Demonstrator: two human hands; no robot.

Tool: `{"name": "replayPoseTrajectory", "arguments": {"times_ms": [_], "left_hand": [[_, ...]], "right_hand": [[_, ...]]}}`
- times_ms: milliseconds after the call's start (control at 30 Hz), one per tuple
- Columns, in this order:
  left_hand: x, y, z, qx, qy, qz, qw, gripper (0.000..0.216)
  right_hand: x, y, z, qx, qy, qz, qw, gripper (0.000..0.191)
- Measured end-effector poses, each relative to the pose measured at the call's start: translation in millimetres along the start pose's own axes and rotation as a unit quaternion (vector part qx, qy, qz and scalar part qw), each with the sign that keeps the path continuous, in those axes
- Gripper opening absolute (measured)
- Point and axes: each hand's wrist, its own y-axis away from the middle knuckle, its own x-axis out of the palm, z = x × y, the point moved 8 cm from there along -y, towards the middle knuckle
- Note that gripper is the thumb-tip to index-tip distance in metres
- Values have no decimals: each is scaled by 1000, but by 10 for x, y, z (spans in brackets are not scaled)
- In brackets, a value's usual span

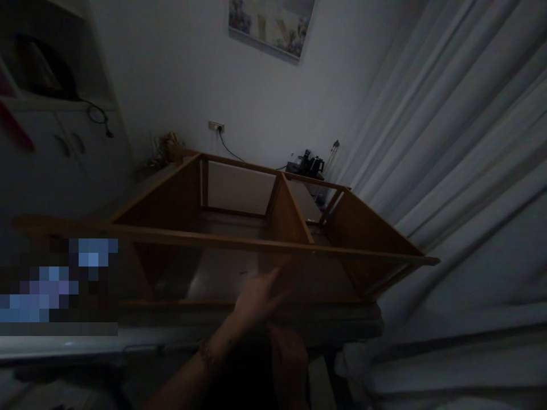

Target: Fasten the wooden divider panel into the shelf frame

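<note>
I'm looking at a dim room: pale curtain (461, 171) filling the right, white wall with a framed picture (270, 23) up top. Dead centre, a wooden shelf unit (273, 228) lies on its back, its long axis running left to right across my view, one divider splitting it into two open bays. It sits just ahead of and above my hands, front rail nearest me. My left hand (258, 299) is the nearer one, reaching forward with fingers (273, 280) spread loose and open, holding nothing, tips just short of that front rail under the divider. My right hand (288, 356) hangs lower and closer to me; too dark, I cannot tell how its fingers are set. Small dark kettle (311, 164) behind the unit.
</note>
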Motion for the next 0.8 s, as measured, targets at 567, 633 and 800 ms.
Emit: {"name": "replayPoseTrajectory", "arguments": {"times_ms": [567, 633, 800], "left_hand": [[-72, -11, -47, -7, 3, 10, 1000, 48], [-69, -15, -57, -4, 9, 20, 1000, 46], [-46, -21, -35, -10, 5, 29, 1000, 50]], "right_hand": [[86, 43, -134, 250, -252, -15, 935, 19], [66, 48, -128, 212, -204, -24, 955, 18], [-5, 63, -85, 58, -84, -37, 994, 15]]}}
